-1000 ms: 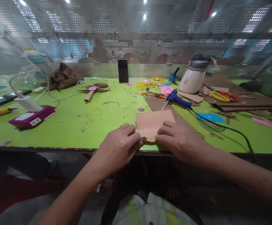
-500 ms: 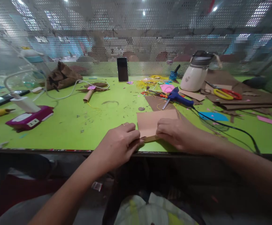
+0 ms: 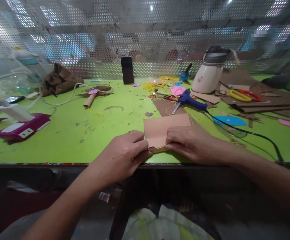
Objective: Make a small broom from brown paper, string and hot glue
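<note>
A piece of brown craft paper (image 3: 160, 128) lies at the table's front edge, its near side rolled or folded up into a narrow strip. My left hand (image 3: 127, 150) pinches the left end of that near edge, fingers curled. At the right, my right hand (image 3: 188, 143) grips the same edge with fingers bent and thumb below. Between the hands a small dark bit shows on the fold; I cannot make out what it is. Just beyond the paper lies a blue glue gun (image 3: 191, 100), its nozzle pointing toward me and left.
On the green table (image 3: 67, 133) stand a purple power adapter (image 3: 23, 126), an upright phone (image 3: 127, 70) and a white jug (image 3: 207, 75). Scissors (image 3: 242, 95) rest on brown sheets at right. A paper-tube piece (image 3: 90, 99) lies left. The glue gun's black cord (image 3: 255, 135) runs rightward.
The view has shifted slightly. Both hands stay on the paper's near edge, and the right hand's fingers look a little more tightly curled.
</note>
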A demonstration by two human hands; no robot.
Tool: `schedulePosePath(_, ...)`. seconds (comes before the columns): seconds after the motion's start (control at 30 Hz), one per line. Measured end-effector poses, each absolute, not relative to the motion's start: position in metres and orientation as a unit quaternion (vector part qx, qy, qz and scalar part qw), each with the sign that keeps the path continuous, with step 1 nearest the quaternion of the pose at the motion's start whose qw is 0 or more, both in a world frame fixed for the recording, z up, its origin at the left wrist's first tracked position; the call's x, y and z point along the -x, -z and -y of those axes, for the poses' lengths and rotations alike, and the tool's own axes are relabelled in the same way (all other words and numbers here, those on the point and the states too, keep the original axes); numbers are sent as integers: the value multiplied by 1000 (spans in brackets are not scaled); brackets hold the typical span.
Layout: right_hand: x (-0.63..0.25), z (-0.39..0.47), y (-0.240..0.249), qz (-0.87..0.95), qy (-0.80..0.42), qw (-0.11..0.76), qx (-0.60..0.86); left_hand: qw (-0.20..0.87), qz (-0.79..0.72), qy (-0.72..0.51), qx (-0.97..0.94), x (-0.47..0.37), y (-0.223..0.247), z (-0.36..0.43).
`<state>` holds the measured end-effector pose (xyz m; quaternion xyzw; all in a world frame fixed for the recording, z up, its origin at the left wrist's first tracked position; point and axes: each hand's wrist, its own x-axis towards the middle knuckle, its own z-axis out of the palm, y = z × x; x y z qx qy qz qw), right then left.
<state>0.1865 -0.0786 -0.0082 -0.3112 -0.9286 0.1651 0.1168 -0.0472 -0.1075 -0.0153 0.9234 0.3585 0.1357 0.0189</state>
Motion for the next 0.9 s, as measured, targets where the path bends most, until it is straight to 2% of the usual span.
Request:
schedulePosePath(0.2,-184,85,10,940,-123,135,290,27,-365,-133,-921,46,13,105)
schedulePosePath(0.37,-183,92,12,940,-77,115,311,29,-368,-125,-921,45,11,104)
schedulePosePath(0.67,-174,84,8,928,-152,155,303,15,-379,-126,-916,44,9,106)
schedulePosePath(0.9,-168,70,-6,915,-219,82,329,-35,-390,-167,-905,46,15,108)
